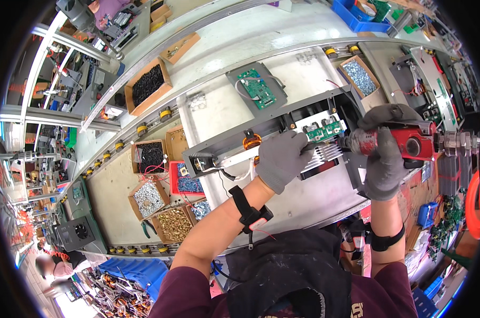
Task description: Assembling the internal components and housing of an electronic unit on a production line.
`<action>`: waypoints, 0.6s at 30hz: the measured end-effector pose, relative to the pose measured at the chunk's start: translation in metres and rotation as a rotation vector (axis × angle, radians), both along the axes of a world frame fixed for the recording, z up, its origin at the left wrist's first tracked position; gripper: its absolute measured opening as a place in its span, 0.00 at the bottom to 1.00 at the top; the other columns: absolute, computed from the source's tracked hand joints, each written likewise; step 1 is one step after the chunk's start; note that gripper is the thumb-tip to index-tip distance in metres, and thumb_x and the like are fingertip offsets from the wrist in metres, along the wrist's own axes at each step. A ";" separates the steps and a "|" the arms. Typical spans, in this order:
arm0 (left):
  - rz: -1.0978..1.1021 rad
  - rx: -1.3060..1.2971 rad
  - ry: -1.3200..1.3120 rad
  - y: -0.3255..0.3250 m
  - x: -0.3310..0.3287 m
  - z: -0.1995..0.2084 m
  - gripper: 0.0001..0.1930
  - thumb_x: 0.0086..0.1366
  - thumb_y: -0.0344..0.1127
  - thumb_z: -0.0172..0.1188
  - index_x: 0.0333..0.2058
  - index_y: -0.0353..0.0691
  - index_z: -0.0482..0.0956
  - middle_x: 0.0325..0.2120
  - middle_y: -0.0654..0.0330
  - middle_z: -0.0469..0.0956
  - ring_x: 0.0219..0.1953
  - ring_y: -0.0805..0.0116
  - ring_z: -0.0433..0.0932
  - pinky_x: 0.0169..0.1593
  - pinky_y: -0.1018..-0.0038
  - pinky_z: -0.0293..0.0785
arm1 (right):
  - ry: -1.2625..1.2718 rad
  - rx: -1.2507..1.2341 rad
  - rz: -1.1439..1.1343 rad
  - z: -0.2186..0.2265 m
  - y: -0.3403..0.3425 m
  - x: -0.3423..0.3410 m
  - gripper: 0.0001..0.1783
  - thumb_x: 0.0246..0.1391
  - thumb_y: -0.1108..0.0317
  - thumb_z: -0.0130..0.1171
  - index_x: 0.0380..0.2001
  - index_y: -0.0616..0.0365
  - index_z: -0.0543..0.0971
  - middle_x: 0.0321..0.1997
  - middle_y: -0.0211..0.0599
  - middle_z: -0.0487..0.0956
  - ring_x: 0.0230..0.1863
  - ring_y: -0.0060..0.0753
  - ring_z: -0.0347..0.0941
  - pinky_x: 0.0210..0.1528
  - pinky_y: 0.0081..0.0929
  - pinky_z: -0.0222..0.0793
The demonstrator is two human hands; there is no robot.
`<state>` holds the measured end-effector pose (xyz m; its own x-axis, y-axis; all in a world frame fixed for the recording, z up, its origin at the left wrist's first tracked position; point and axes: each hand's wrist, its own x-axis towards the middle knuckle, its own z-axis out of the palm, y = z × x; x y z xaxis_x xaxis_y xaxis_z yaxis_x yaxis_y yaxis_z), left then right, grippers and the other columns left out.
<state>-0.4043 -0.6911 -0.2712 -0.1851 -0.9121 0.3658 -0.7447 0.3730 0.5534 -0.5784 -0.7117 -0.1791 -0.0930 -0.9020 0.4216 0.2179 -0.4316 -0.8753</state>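
My right hand [384, 167], in a grey glove, is wrapped round a red power driver [409, 144] lying sideways. The driver's nose points left at the silver finned heat sink [324, 157] and the small green circuit board [324, 130]; its very tip is hard to make out. My left hand [282, 161], also gloved, rests at the board's left end with its fingers bent together. What those fingers hold, if anything, is hidden. Both parts sit in a long dark metal housing [224, 146], which also contains a copper-wound coil [251, 140].
Beyond the housing lies a grey plate with a green circuit board [256, 87]. Boxes of small fasteners stand around: black screws [149, 85], silver ones [359, 77], brass ones [173, 225] and a red bin [177, 185]. Pliers [149, 228] lie near the front rail. An orange hose [474, 204] hangs right.
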 end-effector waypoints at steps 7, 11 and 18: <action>0.176 -0.070 0.065 0.011 -0.011 -0.010 0.11 0.50 0.37 0.65 0.18 0.42 0.72 0.14 0.59 0.69 0.18 0.58 0.72 0.19 0.64 0.65 | 0.008 0.053 0.128 -0.022 -0.022 0.004 0.22 0.48 0.81 0.55 0.49 0.58 0.68 0.41 0.41 0.77 0.40 0.32 0.75 0.45 0.36 0.74; 0.147 -0.026 -0.001 0.021 -0.010 -0.012 0.09 0.50 0.37 0.64 0.21 0.43 0.72 0.16 0.60 0.70 0.19 0.60 0.72 0.21 0.65 0.66 | -0.007 0.127 0.148 -0.022 -0.023 0.005 0.21 0.47 0.81 0.55 0.47 0.58 0.68 0.40 0.41 0.77 0.40 0.32 0.75 0.45 0.36 0.74; -0.073 0.079 -0.298 0.026 -0.004 -0.021 0.08 0.56 0.41 0.59 0.28 0.44 0.74 0.21 0.62 0.72 0.25 0.64 0.75 0.27 0.66 0.70 | 0.069 0.124 0.164 -0.017 -0.018 0.021 0.21 0.44 0.81 0.57 0.45 0.59 0.69 0.38 0.40 0.77 0.37 0.28 0.75 0.42 0.29 0.74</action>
